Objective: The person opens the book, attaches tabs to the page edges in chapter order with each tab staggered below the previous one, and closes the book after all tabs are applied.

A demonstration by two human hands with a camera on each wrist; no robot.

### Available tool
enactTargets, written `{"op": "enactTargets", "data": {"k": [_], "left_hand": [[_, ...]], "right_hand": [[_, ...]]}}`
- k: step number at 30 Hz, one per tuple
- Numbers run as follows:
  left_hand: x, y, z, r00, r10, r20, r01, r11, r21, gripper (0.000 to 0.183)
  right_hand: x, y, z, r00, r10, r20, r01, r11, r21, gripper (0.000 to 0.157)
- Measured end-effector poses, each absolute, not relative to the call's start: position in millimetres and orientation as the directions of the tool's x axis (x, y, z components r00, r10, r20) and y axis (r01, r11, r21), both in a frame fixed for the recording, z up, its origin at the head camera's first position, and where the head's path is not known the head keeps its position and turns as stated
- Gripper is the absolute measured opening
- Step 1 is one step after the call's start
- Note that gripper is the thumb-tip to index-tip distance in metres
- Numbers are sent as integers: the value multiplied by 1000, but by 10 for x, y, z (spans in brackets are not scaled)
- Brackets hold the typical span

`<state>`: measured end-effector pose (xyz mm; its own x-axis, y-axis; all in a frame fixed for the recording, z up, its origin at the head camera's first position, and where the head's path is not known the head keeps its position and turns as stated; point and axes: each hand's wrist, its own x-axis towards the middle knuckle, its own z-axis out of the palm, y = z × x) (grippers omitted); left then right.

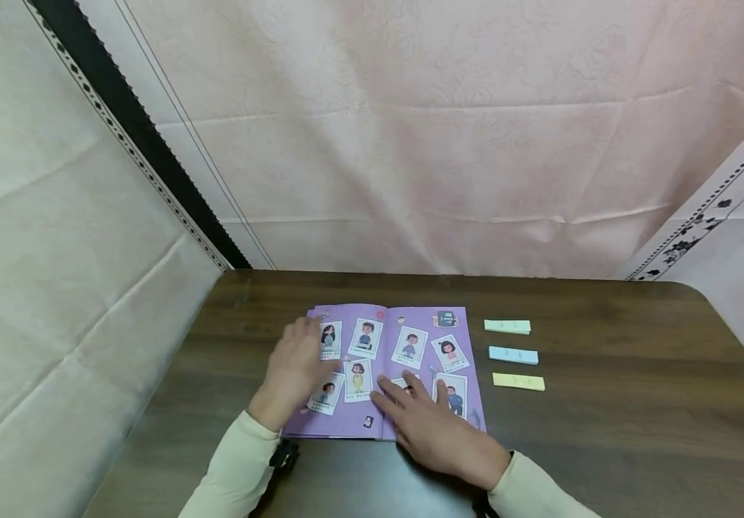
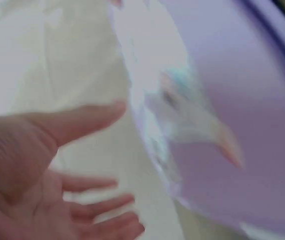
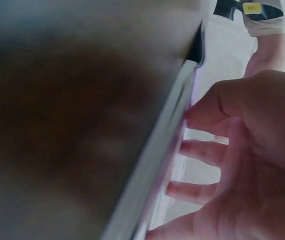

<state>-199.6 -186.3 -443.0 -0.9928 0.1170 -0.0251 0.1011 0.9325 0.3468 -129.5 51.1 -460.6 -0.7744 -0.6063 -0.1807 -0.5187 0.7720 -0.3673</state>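
Note:
A purple book [image 1: 345, 423] lies spread on the table, its pages printed with several white-framed cartoon figures. Over the left page's outer part is my left hand [image 1: 293, 368], fingers extended; in the left wrist view the thumb and fingers stand apart with nothing between them, beside a blurred purple page [image 2: 232, 125]. My right hand [image 1: 433, 432] rests on the lower right page with its fingers spread, covering part of the pictures. From the right wrist view, its fingertips touch the page near the book's edge [image 3: 157, 160].
Right of the book, three paper strips lie in a column: pale green [image 1: 507, 326], light blue [image 1: 513, 355] and yellow [image 1: 518, 381]. The brown wooden table [image 1: 637, 432] meets a pale cloth backdrop [image 1: 411, 144] at its far edge, and cloth also hangs at both sides.

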Motion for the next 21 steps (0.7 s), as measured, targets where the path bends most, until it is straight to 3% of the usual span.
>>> {"op": "enactTargets", "data": {"k": [4, 7, 16, 21], "left_hand": [[-1956, -1636, -4416, -916, 368, -157, 262, 849, 459, 81], [-1972, -1570, -4427, -856, 468, -220, 321, 815, 483, 81], [-1950, -1543, -4548, -848, 498, -182, 362, 795, 487, 97], [-1889, -1386, -4643, -873, 465, -145, 359, 816, 454, 99]], "right_hand": [[-1319, 524, -4570, -770, -617, -160, -552, 771, -319, 53], [-1320, 521, -4523, -771, -614, -169, -545, 774, -323, 52], [-1243, 484, -4452, -827, -515, -227, -423, 834, -354, 53], [-1217, 604, -4492, -862, -488, -137, -421, 840, -343, 47]]}}
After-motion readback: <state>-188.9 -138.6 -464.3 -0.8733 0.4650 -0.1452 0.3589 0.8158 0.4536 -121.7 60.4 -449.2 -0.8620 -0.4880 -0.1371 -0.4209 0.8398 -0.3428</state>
